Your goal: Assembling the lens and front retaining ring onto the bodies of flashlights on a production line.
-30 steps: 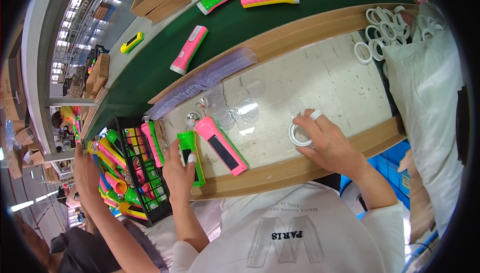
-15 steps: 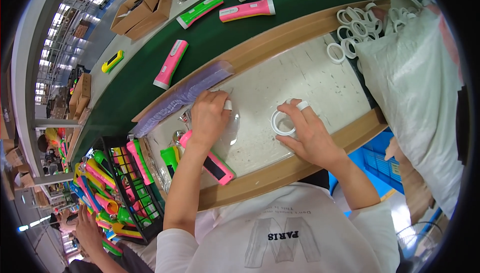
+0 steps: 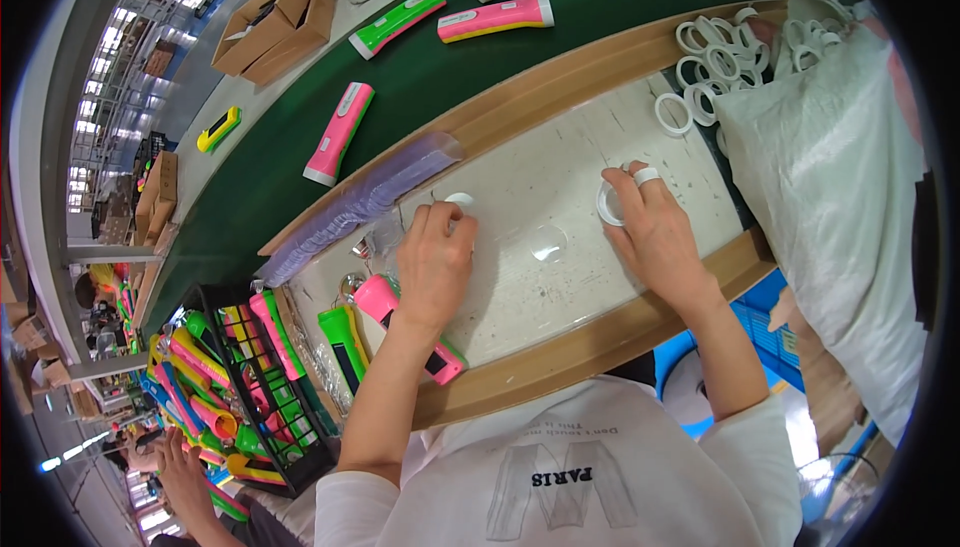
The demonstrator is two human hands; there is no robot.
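Observation:
My right hand holds a white ring at its fingertips, over the right part of a pale tray board. A white band wraps one of its fingers. My left hand is closed, knuckles up, and a small white round edge shows by its fingertips; what it grips is mostly hidden. Between the hands a clear round disc lies on the board. Beside my left wrist rest a pink flashlight body and a green one, with small shiny reflector parts near them.
A row of clear purplish discs lines the tray's left far edge. White rings pile up at the far right, beside a white sack. Flashlights lie on the green bench. A black basket of flashlight bodies stands left, near another person's hand.
My right hand has moved right with the white ring. The left hand has shifted slightly right and nearer me. The clear disc now lies between them on the board.

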